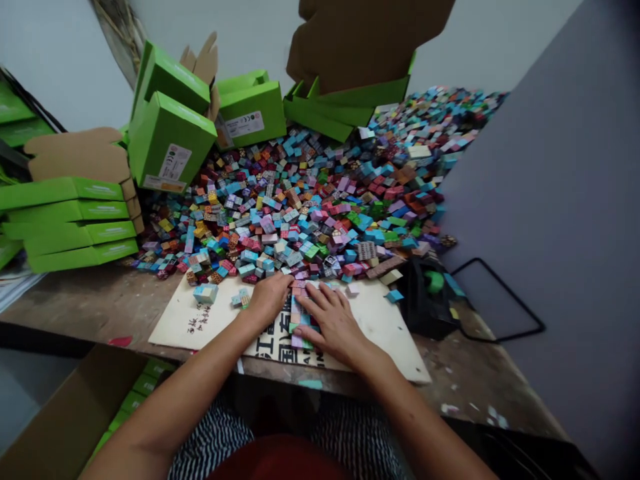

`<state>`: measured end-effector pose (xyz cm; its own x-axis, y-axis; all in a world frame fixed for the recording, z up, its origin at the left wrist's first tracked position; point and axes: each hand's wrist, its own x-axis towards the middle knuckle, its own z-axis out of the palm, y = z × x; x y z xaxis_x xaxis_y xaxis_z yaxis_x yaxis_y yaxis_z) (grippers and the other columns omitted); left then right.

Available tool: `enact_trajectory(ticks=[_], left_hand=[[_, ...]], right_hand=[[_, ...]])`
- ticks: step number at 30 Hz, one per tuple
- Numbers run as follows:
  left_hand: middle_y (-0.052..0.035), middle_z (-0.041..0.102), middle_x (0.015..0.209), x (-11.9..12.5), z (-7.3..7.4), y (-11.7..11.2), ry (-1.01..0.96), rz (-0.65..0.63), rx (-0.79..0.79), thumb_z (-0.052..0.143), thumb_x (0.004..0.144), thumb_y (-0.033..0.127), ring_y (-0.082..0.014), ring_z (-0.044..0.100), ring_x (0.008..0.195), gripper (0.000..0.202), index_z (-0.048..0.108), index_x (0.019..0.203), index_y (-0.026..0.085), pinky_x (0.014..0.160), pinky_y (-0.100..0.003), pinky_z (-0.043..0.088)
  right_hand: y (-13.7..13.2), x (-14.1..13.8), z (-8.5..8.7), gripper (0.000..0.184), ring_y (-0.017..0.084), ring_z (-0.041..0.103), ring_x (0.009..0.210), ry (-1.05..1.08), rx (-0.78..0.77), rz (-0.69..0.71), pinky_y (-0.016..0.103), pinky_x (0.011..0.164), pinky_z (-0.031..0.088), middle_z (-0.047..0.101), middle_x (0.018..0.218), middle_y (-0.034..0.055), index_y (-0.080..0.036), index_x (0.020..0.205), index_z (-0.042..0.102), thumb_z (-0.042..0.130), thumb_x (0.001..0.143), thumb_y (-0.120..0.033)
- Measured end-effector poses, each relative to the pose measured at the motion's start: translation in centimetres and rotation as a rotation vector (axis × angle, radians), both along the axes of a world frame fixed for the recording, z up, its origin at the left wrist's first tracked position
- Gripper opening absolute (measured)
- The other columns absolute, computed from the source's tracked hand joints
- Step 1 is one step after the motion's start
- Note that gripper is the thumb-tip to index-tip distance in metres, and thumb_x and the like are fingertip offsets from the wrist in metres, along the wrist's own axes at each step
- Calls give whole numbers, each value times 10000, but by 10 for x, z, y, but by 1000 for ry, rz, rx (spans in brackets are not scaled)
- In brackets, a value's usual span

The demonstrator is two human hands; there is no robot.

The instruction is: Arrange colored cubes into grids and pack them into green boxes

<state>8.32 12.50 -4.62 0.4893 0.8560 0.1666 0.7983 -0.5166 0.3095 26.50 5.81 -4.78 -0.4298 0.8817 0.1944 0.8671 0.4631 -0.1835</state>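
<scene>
Small coloured blocks [303,320], one tight row, lay under the flat, widely spread right hand [333,325]; left hand [269,300], fingers closed together, holding nothing, rested just beside, on printed card [380,320].

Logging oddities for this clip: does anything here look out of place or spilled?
The loose heap of small coloured blocks stands out: it sprawls across the workbench rather than sitting in any container. The open green cardboard boxes beside it also stand tilted at odd angles.
</scene>
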Motion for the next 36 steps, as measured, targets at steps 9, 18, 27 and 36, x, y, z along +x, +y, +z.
enact_trajectory(ticks=[9, 18, 27, 36], left_hand=[[-66, 644, 1011, 0, -2, 1, -37, -9, 9, 462, 920, 150, -197, 606, 921, 227, 612, 1088, 176, 821, -291, 485], [-71, 651, 999, 0, -2, 1, -74, -13, 15, 481, 918, 145, -206, 613, 915, 203, 621, 1065, 160, 811, -301, 492], [-70, 660, 988, -2, -8, 4, -108, -48, 25, 509, 901, 128, -206, 621, 905, 213, 621, 1079, 163, 797, -315, 503], [-68, 675, 1009, -3, -5, 3, -98, -75, 8, 508, 890, 103, -204, 632, 916, 257, 621, 1111, 169, 801, -323, 519]], right_hand=[[1, 35, 8, 324, 228, 590, 1107, 566, 61, -97, 438, 929, 483, 647, 1199, 87, -241, 1185, 599, 417, 931, -325], [7, 65, -3, 336, 237, 638, 987, 815, -66, -388, 426, 883, 479, 690, 1066, 96, -208, 1131, 599, 460, 879, -381], [4, 52, -10, 373, 239, 631, 987, 881, -120, -445, 420, 892, 475, 665, 1115, 98, -211, 1152, 593, 496, 848, -405], [5, 56, -9, 376, 244, 622, 1022, 891, -195, -399, 434, 918, 465, 671, 1094, 94, -217, 1148, 578, 496, 838, -412]])
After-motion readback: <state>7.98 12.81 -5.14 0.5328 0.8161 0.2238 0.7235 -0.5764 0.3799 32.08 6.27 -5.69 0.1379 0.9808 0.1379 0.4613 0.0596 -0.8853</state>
